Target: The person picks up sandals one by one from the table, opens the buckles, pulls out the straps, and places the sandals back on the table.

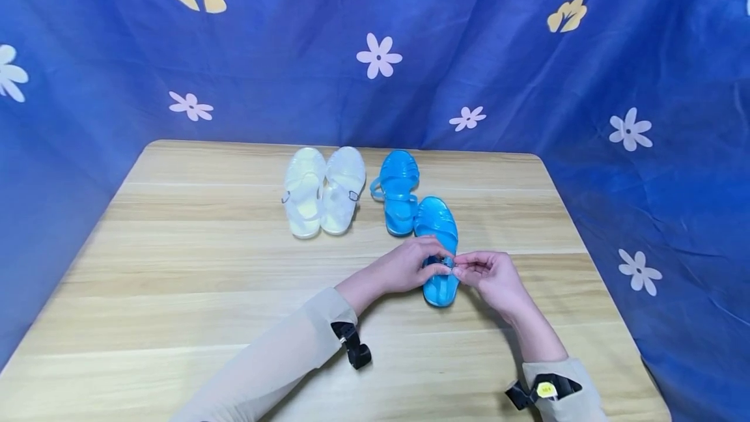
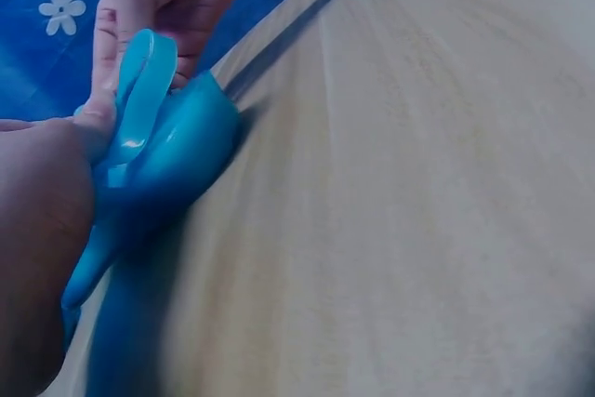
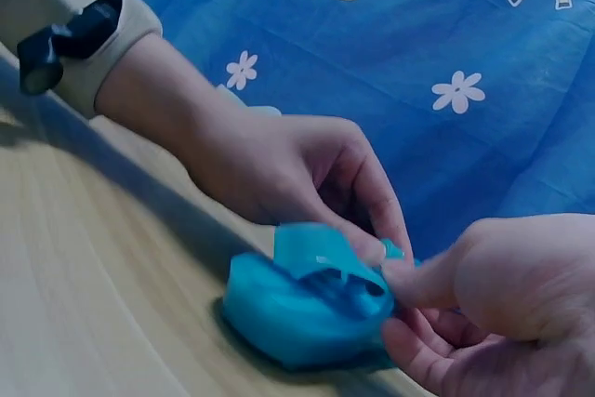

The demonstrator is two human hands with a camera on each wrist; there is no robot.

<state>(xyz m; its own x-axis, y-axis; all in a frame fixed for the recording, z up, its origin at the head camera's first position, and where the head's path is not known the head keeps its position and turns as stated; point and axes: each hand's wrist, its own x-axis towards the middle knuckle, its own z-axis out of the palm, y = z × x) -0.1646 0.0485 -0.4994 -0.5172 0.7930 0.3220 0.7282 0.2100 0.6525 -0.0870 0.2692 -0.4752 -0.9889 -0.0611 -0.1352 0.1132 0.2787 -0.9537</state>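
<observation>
A blue jelly sandal (image 1: 436, 213) lies on the table, toe pointing away, with both hands at its ankle strap (image 2: 152, 90). From the left, my left hand (image 1: 404, 267) reaches across the sandal and pinches the strap between thumb and fingers near the outer side. Opposite it, my right hand (image 1: 495, 281) pinches the strap's end, its fingertips meeting those of the left. The strap stands up in a loop above the heel (image 3: 288, 318) in the right wrist view. Fingers mostly hide the buckle. Just behind on the left sits the matching blue sandal (image 1: 400, 171), its strap looped over.
A pair of white sandals, the left one (image 1: 305, 181) and the right one (image 1: 344, 181), stands side by side left of the blue ones. Under everything is a light wooden table (image 1: 205, 266). A blue flowered curtain (image 1: 281, 51) hangs behind its back edge and sides.
</observation>
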